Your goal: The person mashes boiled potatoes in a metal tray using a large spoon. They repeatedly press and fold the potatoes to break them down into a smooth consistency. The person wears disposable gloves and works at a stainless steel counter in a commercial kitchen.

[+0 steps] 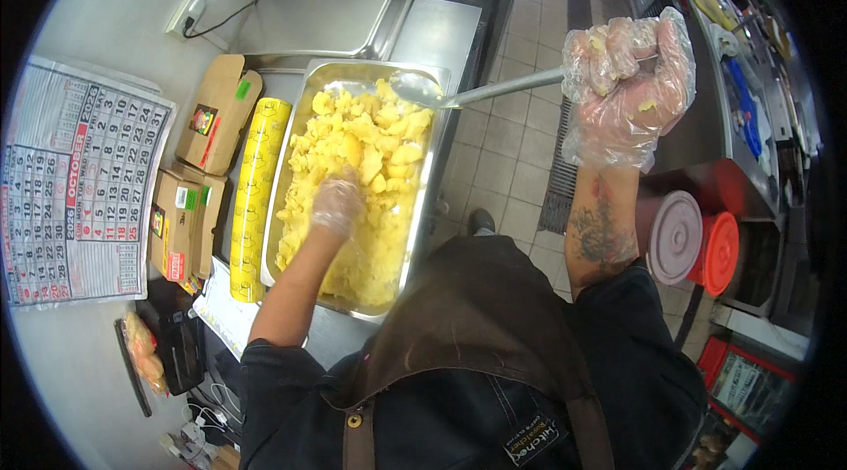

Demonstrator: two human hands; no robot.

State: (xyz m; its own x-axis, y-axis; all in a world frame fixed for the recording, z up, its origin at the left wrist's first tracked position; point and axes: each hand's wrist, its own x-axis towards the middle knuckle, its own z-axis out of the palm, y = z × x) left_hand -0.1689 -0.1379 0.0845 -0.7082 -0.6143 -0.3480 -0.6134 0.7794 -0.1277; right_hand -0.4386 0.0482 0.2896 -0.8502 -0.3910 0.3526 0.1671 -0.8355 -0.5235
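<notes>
A deep stainless steel pan [431,219] lies before me, filled with yellow boiled potatoes [377,139]. Chunks sit toward its far end and finer mash toward the near end. My left hand [337,205], in a clear plastic glove, reaches into the potatoes; its fingertips are hidden among them. Raised to the right of the pan, my gloved right hand [625,86] grips the handle of a large metal spoon [509,86]. The spoon's bowl, smeared with potato, is over the pan's far right corner. Bits of potato cling to the right glove.
A yellow patterned roll [258,199] lies along the pan's left side, near cardboard boxes [218,116]. A wall calendar [86,185] hangs at left. Beyond the pan is a large steel lid or inverted pan [317,20]. Lidded buckets [675,236] stand right, on the tiled floor [503,152].
</notes>
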